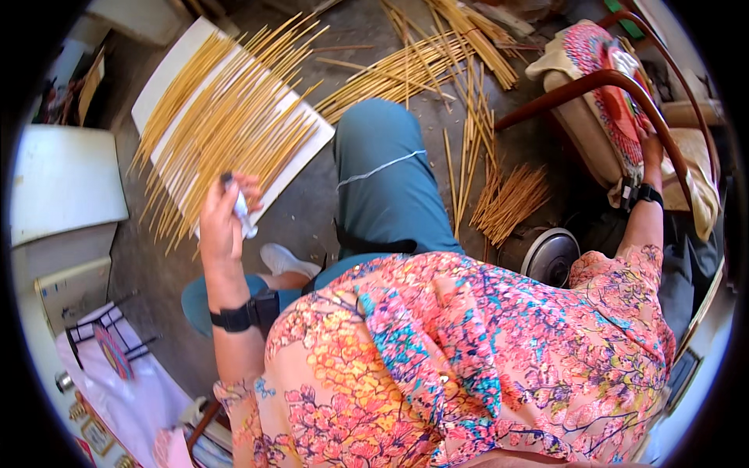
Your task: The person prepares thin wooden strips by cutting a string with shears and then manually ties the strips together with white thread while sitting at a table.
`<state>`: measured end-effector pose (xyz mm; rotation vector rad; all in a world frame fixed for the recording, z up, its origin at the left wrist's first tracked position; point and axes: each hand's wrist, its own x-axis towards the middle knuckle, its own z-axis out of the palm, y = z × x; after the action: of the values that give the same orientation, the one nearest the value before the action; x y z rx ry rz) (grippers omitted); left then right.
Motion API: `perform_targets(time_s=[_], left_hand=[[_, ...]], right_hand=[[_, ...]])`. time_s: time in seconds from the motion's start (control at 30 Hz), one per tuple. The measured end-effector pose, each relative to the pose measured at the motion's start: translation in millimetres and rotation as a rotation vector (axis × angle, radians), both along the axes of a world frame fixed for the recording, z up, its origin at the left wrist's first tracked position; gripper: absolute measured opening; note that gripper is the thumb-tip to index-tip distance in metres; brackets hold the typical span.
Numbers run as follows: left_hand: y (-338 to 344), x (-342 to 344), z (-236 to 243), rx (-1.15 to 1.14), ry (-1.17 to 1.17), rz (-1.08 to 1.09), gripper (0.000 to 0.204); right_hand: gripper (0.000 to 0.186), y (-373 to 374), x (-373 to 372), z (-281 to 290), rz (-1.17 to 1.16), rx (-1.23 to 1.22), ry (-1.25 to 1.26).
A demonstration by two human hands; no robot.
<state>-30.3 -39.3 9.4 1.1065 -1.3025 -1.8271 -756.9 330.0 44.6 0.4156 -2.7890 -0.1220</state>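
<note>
My left hand point(222, 222) is closed round a small white tube point(241, 209) with a dark cap, raised over the near edge of a white board point(308, 160). Rows of thin yellow-brown sticks point(226, 117) lie across that board, their ends sticking out past its edges. Out to the right, my right hand point(651, 152) reaches onto a chair, at the edge of a red and pink patterned round piece point(616, 113). Its fingers are partly hidden there, and I cannot make out whether they grip it.
The chair's curved brown armrest point(601, 76) arches beside my right arm. More stick bundles point(480, 43) and a pile of short sticks point(511, 204) lie on the floor. A round metal-lidded pot point(551, 256) stands by my right side. A white-topped cabinet point(66, 183) is at left.
</note>
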Motion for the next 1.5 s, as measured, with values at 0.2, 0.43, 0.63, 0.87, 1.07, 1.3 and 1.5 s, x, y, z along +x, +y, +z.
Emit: perform_targets(time_s=[0.2, 0.43, 0.63, 0.87, 1.07, 1.3, 1.5], left_hand=[[-2, -66, 40, 0.013, 0.195, -0.205, 0.023], [37, -115, 68, -0.067, 0.324, -0.407, 0.019], [99, -206, 60, -0.196, 0.175, -0.845, 0.014], [121, -215, 49, -0.191, 0.163, -0.961, 0.034], [59, -175, 36, -0.241, 0.08, -0.612, 0.041], [-5, -75, -45, -0.009, -0.272, -0.278, 0.021], [35, -59, -102, 0.344, -0.422, -0.543, 0.041]], right_hand=[[0.018, -7, 27, 20, 0.241, -0.269, 0.113], [0.02, -94, 245, 52, 0.804, -0.96, -0.116], [0.035, -114, 393, -22, 1.168, -1.295, -1.1], [0.027, -111, 396, -22, 1.066, -1.205, -1.093], [0.039, 3, 281, -117, 0.366, -0.553, -0.678], [0.046, 214, 241, -220, -0.339, 0.198, -0.544], [0.039, 234, 254, -234, -0.286, 0.264, -0.599]])
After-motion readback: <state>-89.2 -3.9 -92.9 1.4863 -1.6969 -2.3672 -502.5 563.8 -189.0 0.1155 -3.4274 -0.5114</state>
